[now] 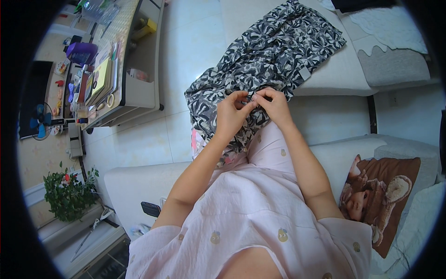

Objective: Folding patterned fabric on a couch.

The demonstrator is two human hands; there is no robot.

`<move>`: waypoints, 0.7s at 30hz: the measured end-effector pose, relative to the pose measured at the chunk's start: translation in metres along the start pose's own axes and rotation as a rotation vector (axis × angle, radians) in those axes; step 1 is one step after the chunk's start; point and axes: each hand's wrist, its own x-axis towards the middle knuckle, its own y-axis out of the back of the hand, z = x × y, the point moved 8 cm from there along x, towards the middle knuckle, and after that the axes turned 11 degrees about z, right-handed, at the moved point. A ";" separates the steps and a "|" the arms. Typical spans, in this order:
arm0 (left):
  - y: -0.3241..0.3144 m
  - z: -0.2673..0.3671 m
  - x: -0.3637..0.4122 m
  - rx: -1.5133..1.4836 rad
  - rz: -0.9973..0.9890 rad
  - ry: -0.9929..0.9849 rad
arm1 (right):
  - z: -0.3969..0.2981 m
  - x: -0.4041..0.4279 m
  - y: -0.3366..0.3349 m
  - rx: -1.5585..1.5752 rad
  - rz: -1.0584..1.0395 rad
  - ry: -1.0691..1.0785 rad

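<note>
A black, grey and white patterned garment lies across my lap and over the light sofa seat in front of me. Both hands meet above it with bent fingers. My left hand pinches a small part of the cloth between thumb and fingertips. Close beside it, my right hand pinches at the same spot, its thumb and forefinger almost touching the other thumb. What lies between the fingertips is too small to make out. A pale tag shows on the garment, and a pink patterned cloth shows beneath its left side.
At the left stands a table with books, a purple container and scissors. A phone rests on the sofa by my left elbow. To the right lies a brown printed cushion. A fan and a leafy plant are farther left.
</note>
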 end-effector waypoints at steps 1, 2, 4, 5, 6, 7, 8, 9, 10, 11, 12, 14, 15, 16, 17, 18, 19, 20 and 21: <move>-0.003 -0.013 0.004 -0.082 -0.034 0.086 | -0.001 0.002 0.001 0.001 -0.002 0.000; -0.006 -0.026 0.005 -0.165 -0.068 0.171 | -0.004 0.003 -0.001 -0.015 -0.045 0.015; -0.002 -0.008 0.008 -0.038 -0.074 0.133 | -0.004 0.006 -0.001 -0.062 -0.098 0.050; 0.000 0.000 0.008 0.089 -0.077 0.094 | -0.002 0.008 0.001 -0.063 -0.093 0.049; 0.000 -0.002 0.009 0.091 -0.076 0.093 | -0.007 0.008 -0.001 -0.098 -0.113 0.088; 0.001 -0.004 0.010 0.078 -0.050 0.080 | -0.012 0.008 -0.003 -0.133 -0.132 0.127; 0.002 -0.005 0.011 0.065 -0.025 0.067 | -0.016 0.008 -0.004 -0.131 -0.131 0.127; 0.001 -0.007 0.011 0.065 -0.026 0.067 | -0.018 0.007 -0.006 -0.127 -0.146 0.109; 0.002 -0.008 0.011 0.075 -0.010 0.047 | -0.020 0.007 -0.006 -0.123 -0.161 0.090; 0.003 -0.008 0.011 0.084 0.006 0.027 | -0.023 0.008 -0.005 -0.123 -0.159 0.089; 0.004 -0.008 0.012 0.086 0.005 0.027 | -0.030 0.010 -0.004 -0.270 -0.151 0.182; 0.003 -0.015 0.012 0.028 -0.048 0.111 | -0.042 0.012 -0.007 -0.446 -0.155 0.354; 0.003 -0.017 0.013 0.029 -0.050 0.110 | -0.042 0.014 -0.006 -0.446 -0.153 0.353; 0.001 -0.024 0.014 -0.019 -0.066 0.150 | -0.038 0.015 -0.009 -0.406 -0.213 0.306; 0.000 -0.029 0.014 -0.065 -0.081 0.190 | -0.034 0.016 -0.012 -0.365 -0.273 0.260; 0.001 -0.028 0.015 -0.065 -0.083 0.190 | -0.032 0.016 -0.014 -0.289 -0.305 0.221; 0.001 -0.028 0.015 -0.097 -0.084 0.212 | -0.031 0.017 -0.014 -0.289 -0.304 0.220; 0.002 -0.029 0.016 -0.129 -0.086 0.234 | -0.025 0.016 -0.015 -0.239 -0.339 0.138; 0.002 -0.029 0.016 -0.128 -0.086 0.234 | -0.020 0.015 -0.017 -0.188 -0.374 0.058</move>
